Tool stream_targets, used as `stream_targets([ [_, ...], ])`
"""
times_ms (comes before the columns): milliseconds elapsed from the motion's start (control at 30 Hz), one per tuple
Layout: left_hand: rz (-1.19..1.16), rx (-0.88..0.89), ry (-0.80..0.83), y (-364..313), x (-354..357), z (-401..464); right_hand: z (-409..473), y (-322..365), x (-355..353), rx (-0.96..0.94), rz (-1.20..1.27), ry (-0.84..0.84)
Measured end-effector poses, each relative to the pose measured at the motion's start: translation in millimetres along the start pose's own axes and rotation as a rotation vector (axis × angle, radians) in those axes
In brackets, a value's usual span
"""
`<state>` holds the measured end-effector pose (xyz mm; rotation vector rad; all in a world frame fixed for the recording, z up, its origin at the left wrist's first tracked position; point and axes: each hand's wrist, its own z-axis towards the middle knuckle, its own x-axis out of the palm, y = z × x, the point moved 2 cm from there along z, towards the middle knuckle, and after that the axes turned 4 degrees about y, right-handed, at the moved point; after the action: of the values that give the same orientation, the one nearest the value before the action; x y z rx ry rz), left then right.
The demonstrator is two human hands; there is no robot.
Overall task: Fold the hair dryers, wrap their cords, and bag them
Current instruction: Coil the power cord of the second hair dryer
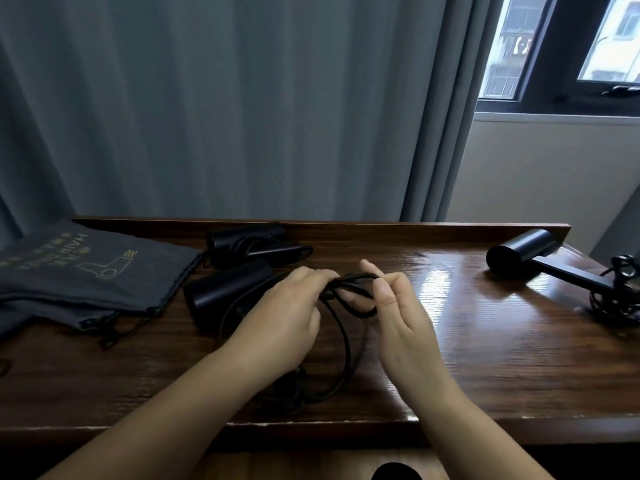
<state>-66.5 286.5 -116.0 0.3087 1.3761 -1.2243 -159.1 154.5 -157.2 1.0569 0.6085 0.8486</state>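
A black folded hair dryer [225, 289] lies at the middle left of the wooden table [467, 358]. Its black cord [341, 337] loops toward the front edge. My left hand [282, 320] grips a bundle of cord loops above the table. My right hand [398, 306] pinches the same bundle from the right, with some fingers spread. Behind it rests a second folded black dryer [249, 242] with its cord wound. An unfolded third dryer [526, 259] sits at the far right, its cord [620, 292] in a loose heap.
Grey drawstring bags [86, 275] printed with a dryer logo are piled at the table's left. A raised wooden lip runs along the table's back edge. Grey curtains hang behind, and a window is at the upper right.
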Motion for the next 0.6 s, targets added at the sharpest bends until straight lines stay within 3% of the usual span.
stream_targets([
  [100,-0.026,0.03,-0.045,3.8,-10.7,-4.3,11.4,-9.1,-12.6,0.081,-0.043,-0.111],
  [233,-0.149,-0.141,-0.178,22.1,-35.2,-0.4,21.3,-13.8,-23.9,0.294,0.396,-0.245],
  [333,-0.03,-0.229,-0.083,37.8,-38.8,5.2,20.5,-13.7,-20.6,0.366,0.435,-0.159],
  [433,0.258,-0.3,0.045,46.2,-33.9,7.8,19.4,-21.0,-13.1,0.408,0.212,-0.052],
  [567,0.256,-0.048,-0.178,21.5,-28.1,-0.9,17.5,-28.0,-3.7,0.432,0.103,-0.002],
  [600,0.271,0.03,-0.166,11.4,-24.4,-4.2,17.5,-30.0,-1.4,0.433,0.127,-0.009],
])
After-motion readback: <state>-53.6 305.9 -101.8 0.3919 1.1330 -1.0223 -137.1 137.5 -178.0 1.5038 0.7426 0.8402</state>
